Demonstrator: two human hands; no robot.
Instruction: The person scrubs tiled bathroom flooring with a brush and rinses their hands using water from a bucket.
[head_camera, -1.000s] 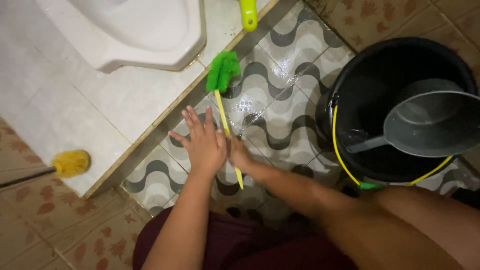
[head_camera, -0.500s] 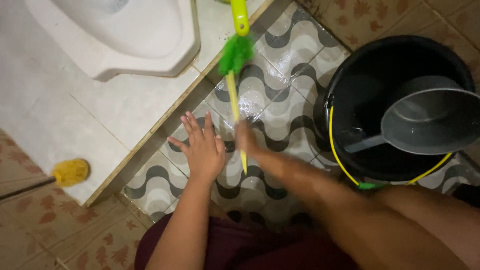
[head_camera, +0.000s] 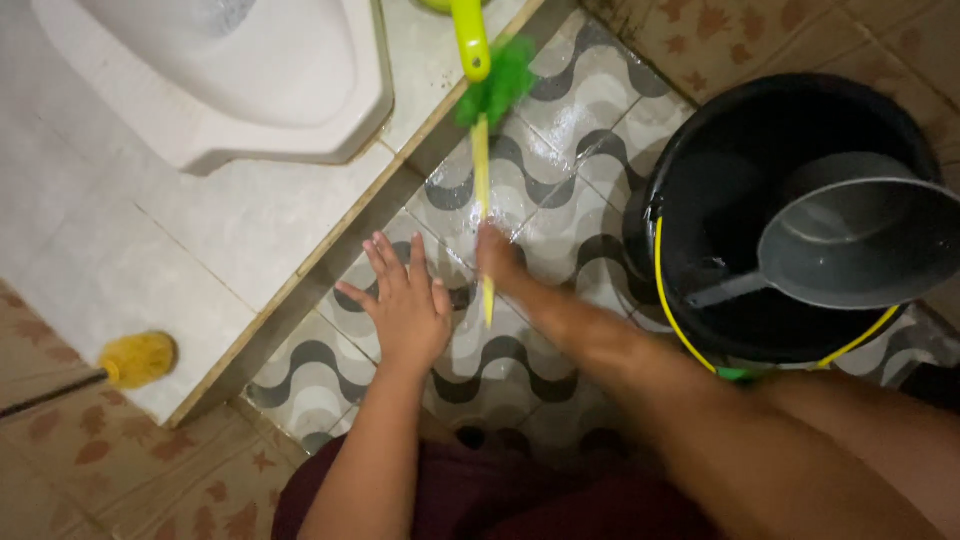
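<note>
Right hand (head_camera: 497, 258) closed around the lower part of a yellow brush handle (head_camera: 481, 180), its grip wrapped about the thin shaft with a short end of the handle showing below the fist. Left hand (head_camera: 405, 305) holds nothing: palm down, fingers spread, flat on the wet floor tiles (head_camera: 560, 215) just beside the right hand.

Brush: the green bristle head (head_camera: 497, 88) lies at the far end of the shaft, at the edge of the raised white-tiled step (head_camera: 250, 215), overlapped by a second, thicker lime-green handle (head_camera: 468, 35) (whether the two touch cannot be told).

Change over the last second: the brush has travelled forward, away from the body. The bristle head, a second ago lying on the patterned tiles well short of the step, now reaches the step's edge; the right arm has stretched out to follow, while the left hand has stayed planted in much the same spot. The motion reads as a forward scrubbing stroke over the wave-patterned tiles, with the left hand serving as a brace.

Surroundings: a white squat toilet pan (head_camera: 250, 70) set in the step, upper left; a black bucket (head_camera: 700, 180) with a yellow bail at right, a grey dipper (head_camera: 860, 245) resting inside it; a yellow brush head (head_camera: 138, 358) at the step's left edge.
</note>
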